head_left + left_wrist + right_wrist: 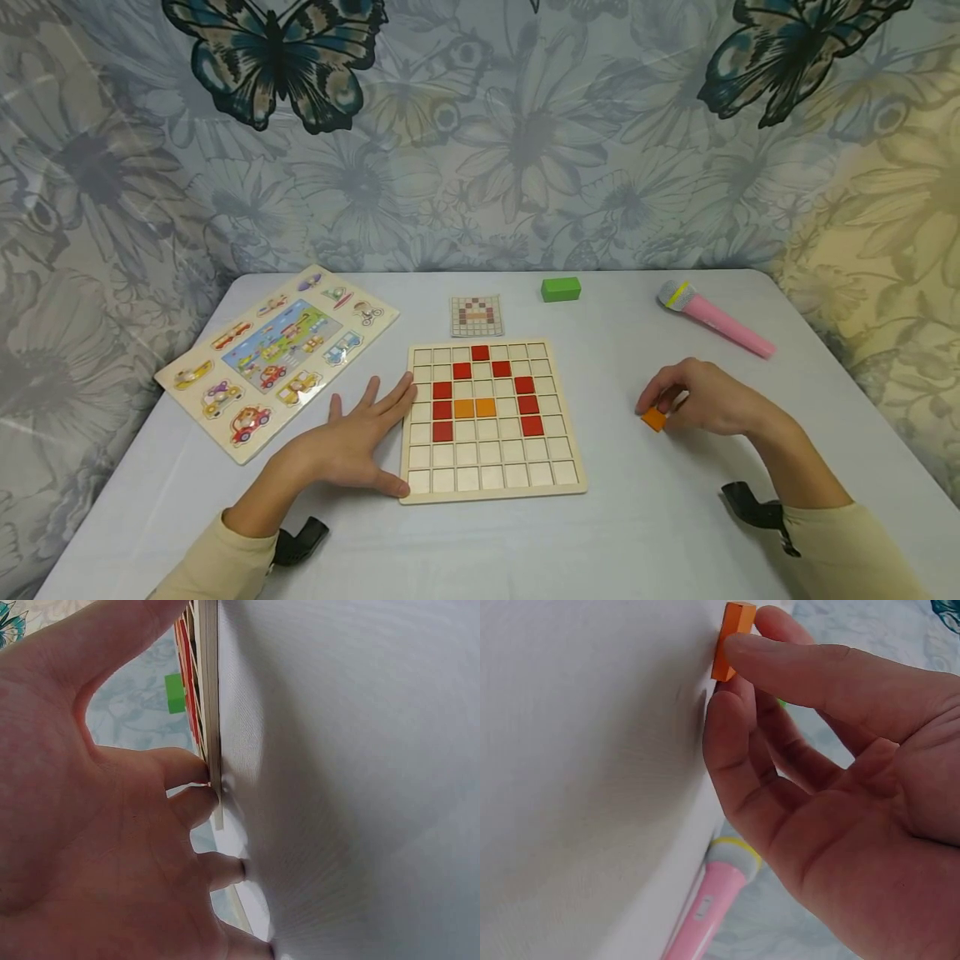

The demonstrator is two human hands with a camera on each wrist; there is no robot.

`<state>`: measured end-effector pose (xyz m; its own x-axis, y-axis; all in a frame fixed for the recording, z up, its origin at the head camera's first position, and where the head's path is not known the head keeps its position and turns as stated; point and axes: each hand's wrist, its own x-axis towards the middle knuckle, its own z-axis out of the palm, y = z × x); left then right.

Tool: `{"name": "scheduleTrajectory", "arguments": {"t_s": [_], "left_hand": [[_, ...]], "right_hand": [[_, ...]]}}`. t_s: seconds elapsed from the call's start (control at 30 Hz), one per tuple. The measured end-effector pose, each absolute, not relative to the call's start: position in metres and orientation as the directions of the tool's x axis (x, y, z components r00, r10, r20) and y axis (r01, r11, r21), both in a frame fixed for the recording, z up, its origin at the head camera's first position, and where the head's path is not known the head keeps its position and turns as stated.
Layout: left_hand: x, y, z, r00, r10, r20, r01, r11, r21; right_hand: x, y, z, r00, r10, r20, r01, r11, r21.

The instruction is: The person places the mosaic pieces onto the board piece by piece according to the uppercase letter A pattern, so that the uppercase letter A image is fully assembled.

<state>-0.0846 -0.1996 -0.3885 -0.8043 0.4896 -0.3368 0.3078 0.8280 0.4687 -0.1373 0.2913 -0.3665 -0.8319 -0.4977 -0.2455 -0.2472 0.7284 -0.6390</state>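
A wooden grid board lies mid-table, with several red tiles and two orange tiles in its cells. The left hand has its fingers spread; its thumb and fingertips touch the board's left edge. To the right of the board, the right hand pinches an orange tile between thumb and fingers, just over the tabletop. In the right wrist view the same orange tile is tilted on edge, thumb pressed on its face. A small pattern card lies behind the board.
A picture puzzle board with vehicles lies at the left. Behind the grid board stands a green block. A pink toy microphone rests at the back right. Patterned cloth hangs behind the white table.
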Motion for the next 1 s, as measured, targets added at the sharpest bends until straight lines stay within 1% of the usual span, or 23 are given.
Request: {"name": "scheduleTrajectory", "arguments": {"t_s": [0.53, 1.0], "left_hand": [[-0.0848, -0.2005, -0.3885, -0.804, 0.491, -0.334, 0.312, 0.828, 0.466], [-0.0861, -0.2004, -0.3905, -0.806, 0.484, -0.340, 0.310, 0.836, 0.453]], "right_hand": [[-0.1370, 0.2868, -0.3693, -0.824, -0.532, -0.193, -0.341, 0.739, -0.582], [-0.1378, 0.2826, -0.3705, -0.840, -0.524, -0.142, -0.348, 0.720, -0.601]]}}
